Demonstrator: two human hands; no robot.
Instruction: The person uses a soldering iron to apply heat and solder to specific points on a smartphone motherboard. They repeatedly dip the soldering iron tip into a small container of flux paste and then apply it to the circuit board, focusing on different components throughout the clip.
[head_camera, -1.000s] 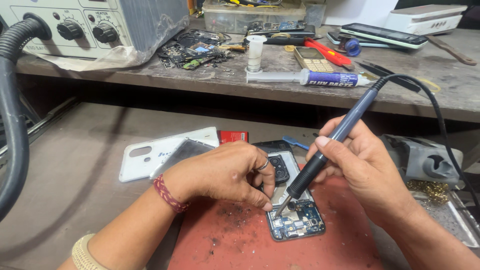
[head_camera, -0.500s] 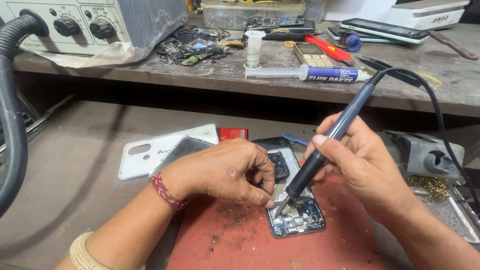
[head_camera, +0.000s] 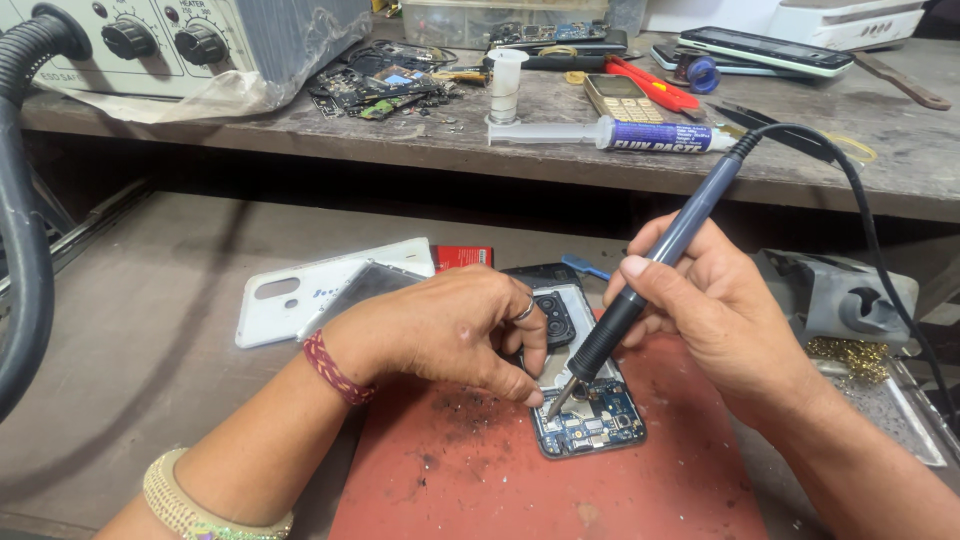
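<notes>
An opened phone with its blue circuit board bare lies on a red work mat. My left hand rests across the phone's upper part, fingertips pressing beside the board. My right hand grips a dark soldering iron like a pen. Its tip touches the board just under my left fingertips. The iron's black cable loops up and away to the right.
A white phone back cover lies left of the mat. The raised shelf holds a rework station, loose circuit boards, a flux syringe, a red-handled tool and a phone. An iron stand with brass wool is at right.
Both hands stay on the phone. The soldering tip has shifted slightly on the board while the view moved a little.
</notes>
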